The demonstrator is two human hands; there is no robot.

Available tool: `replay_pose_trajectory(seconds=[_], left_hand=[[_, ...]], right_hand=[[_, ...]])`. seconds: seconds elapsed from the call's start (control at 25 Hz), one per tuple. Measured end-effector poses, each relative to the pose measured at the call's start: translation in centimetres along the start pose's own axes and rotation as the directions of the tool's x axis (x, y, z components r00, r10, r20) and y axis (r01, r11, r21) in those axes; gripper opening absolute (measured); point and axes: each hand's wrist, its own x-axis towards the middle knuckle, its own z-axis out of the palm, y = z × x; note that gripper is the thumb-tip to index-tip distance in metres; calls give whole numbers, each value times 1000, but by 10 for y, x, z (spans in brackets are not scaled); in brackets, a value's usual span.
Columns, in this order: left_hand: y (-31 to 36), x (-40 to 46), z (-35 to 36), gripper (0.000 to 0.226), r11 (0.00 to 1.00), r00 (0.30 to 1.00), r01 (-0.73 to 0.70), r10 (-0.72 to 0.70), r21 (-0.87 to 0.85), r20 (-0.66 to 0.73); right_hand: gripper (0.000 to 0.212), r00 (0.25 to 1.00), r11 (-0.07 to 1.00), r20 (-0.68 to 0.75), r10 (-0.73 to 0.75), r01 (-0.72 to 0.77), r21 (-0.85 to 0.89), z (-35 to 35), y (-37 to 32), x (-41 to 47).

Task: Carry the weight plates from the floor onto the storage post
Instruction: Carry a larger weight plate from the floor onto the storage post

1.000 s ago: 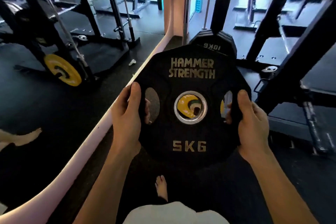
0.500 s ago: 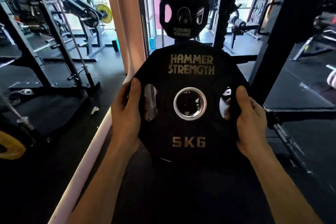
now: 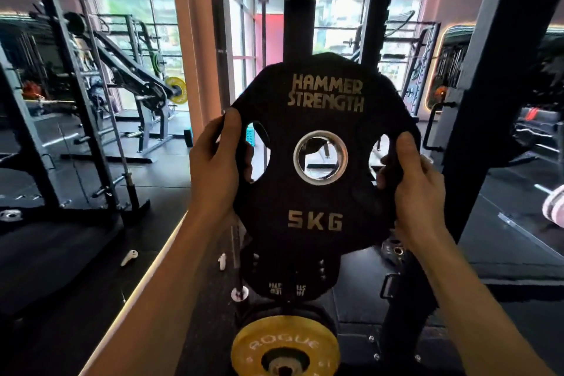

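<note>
The plate (image 3: pixel 317 168) is held upright before the rack post (image 3: pixel 298 30). Left hand (image 3: pixel 215 159) and right hand (image 3: pixel 416 180) grip its side cut-outs. It looks rigid, fairly heavy; these handles seem safest.

I see daylight entering through the windows (image 3: pixel 338 30) behind the rack, which blow out to near white. The black plate (image 3: pixel 320 186) faces me backlit, its surface dark, though the lettering reads clearly. The floor (image 3: pixel 61 253) stays dim. Wide-angle distortion bends the uprights at both edges. I note soft motion blur at the left frame edge and on the forearms.
</note>
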Motion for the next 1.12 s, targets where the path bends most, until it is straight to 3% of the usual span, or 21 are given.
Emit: replay_pose_trajectory(seconds=[0.36,0.8,1.12], left_hand=[[-27,103,25,29,996,995,-90,90,-7,41],[-97,145,19,29,992,1000,-8,11,126,-19],[-144,176,11,21,983,992,-110,99,148,77]], right_hand=[[44,997,997,20,-68,69,-17,42,12,99],[51,1000,987,29,-4,8,-160,59,81,148],[43,998,985,43,-38,45,-164,70,106,180]])
